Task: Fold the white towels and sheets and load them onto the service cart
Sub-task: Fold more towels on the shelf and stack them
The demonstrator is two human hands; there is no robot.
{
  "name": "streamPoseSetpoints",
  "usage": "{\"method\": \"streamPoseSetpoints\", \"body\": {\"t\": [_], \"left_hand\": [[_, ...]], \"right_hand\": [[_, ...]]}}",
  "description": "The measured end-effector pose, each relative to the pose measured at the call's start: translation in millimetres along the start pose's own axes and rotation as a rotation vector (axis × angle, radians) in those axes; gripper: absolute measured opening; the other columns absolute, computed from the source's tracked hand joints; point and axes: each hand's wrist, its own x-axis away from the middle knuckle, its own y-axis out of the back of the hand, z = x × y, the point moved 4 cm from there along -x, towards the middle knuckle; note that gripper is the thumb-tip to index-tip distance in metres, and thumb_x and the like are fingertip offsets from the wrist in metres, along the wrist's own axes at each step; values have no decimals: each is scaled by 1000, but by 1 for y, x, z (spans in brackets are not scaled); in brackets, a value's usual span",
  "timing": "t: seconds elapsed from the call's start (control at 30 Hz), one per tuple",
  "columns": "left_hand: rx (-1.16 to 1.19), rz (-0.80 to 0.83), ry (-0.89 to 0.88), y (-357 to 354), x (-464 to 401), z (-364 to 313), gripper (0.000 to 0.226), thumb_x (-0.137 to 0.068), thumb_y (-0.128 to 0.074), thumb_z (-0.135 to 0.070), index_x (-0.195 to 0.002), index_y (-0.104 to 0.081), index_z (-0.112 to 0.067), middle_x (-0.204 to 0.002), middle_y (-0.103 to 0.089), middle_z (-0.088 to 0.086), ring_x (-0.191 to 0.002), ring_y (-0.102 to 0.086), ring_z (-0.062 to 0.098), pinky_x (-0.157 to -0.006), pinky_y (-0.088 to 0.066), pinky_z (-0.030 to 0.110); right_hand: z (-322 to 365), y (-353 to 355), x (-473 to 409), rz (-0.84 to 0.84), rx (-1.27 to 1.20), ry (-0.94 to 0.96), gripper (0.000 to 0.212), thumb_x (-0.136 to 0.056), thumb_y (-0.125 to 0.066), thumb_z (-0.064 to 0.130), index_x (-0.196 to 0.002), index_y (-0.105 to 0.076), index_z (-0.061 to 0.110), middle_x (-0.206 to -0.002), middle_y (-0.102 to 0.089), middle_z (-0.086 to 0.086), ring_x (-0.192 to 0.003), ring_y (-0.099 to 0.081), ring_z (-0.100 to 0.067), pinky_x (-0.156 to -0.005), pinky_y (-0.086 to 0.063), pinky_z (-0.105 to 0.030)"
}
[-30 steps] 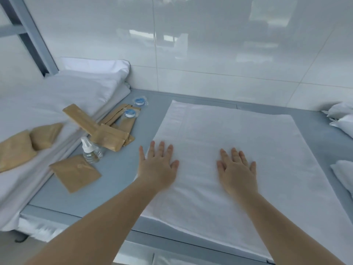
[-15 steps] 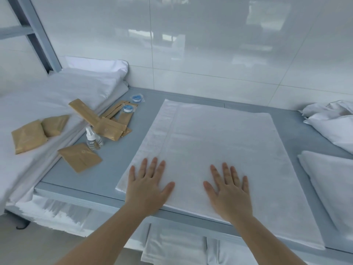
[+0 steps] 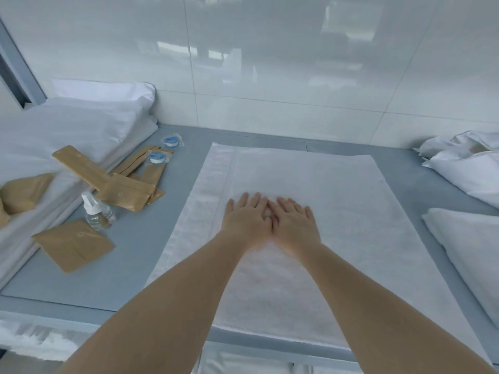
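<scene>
1. A grey worktop (image 3: 129, 268) runs along a glossy white tiled wall (image 3: 270, 63); it looks like a linen room.
2. The white towel (image 3: 337, 206) lies spread flat in the middle of that worktop, its near edge reaching the front lip.
3. It looks soft, limp and light, with a terry nap that should grip rather than slip. It will sag if lifted from the middle, so I judge the corners or a long edge the best places to take hold.
4. The left hand (image 3: 247, 221) and right hand (image 3: 293, 225) lie palm down on the towel's centre, side by side and touching. Fingers are straight, slightly fanned, pinching nothing, with both forearms stretched forward.
5. Left of the towel sit brown paper packets (image 3: 71, 245), a small clear bottle (image 3: 97, 211) and stacked white sheets (image 3: 67, 130); folded white linen (image 3: 469, 238) lies on the right.
</scene>
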Motion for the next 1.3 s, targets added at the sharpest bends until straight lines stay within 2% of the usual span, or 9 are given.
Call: {"method": "streamPoseSetpoints", "body": {"t": [0.13,0.33,0.47,0.53,0.8,0.97,1.03,1.13,1.3], "left_hand": [[-47,2,53,-9,4,24,66,-93,-19,-64,-152,-3,-40,-160,5,-16,-148,8,13,-118,5,48],[-117,-10,220,4,12,69,71,-90,-12,-69,-152,3,-37,-161,8,-9,-148,11,21,-115,9,56],[-89,-3,43,-6,8,29,68,-90,-13,-69,-149,10,-44,-160,15,-10,-147,17,25,-115,8,58],[-108,22,38,-13,7,25,69,-88,-10,-72,-149,9,-46,-160,15,-11,-147,16,26,-114,8,59],[-132,13,173,-11,18,55,76,-80,0,-78,-148,12,-46,-160,16,-9,-147,17,21,-114,8,58],[-122,24,276,-5,34,75,74,-84,-2,-75,-149,10,-42,-160,17,-9,-147,15,25,-115,6,58],[-123,38,298,-5,39,71,72,-88,-3,-70,-151,10,-38,-160,16,-5,-147,15,28,-115,6,59],[-126,32,160,-13,62,48,69,-91,-4,-66,-151,10,-37,-161,14,-3,-147,16,27,-116,9,57],[-148,22,48,-15,126,56,78,-75,21,-73,-147,19,-41,-160,15,-9,-146,19,17,-118,10,47]], "right_hand": [[-31,-2,12,-18,57,-69,51,-100,-15,50,-150,-13,43,-160,-6,15,-147,-1,-10,-119,2,-43],[-74,11,27,-15,115,-288,55,-100,-15,50,-152,-10,35,-161,-2,9,-148,1,-15,-117,2,-53],[-30,7,9,21,75,-18,52,-101,-16,50,-151,-9,41,-161,1,12,-148,6,-13,-119,3,-48],[-33,1,8,60,93,-1,53,-99,-12,53,-150,-3,44,-160,7,15,-147,8,-11,-119,6,-46],[-168,19,54,24,126,-388,64,-91,-9,67,-150,1,45,-160,9,14,-148,7,-11,-119,4,-42],[-194,28,71,41,110,-473,67,-94,-12,64,-153,0,35,-162,6,3,-148,4,-19,-120,2,-41],[-179,28,75,42,89,-457,66,-95,-14,63,-153,-2,33,-162,5,0,-148,3,-22,-120,1,-43],[-139,13,100,65,109,-277,65,-91,-5,67,-150,8,42,-156,17,11,-148,11,-18,-116,8,-45],[-131,9,168,51,146,-208,65,-79,14,70,-139,27,49,-150,29,17,-143,23,-11,-117,12,-44]]}}
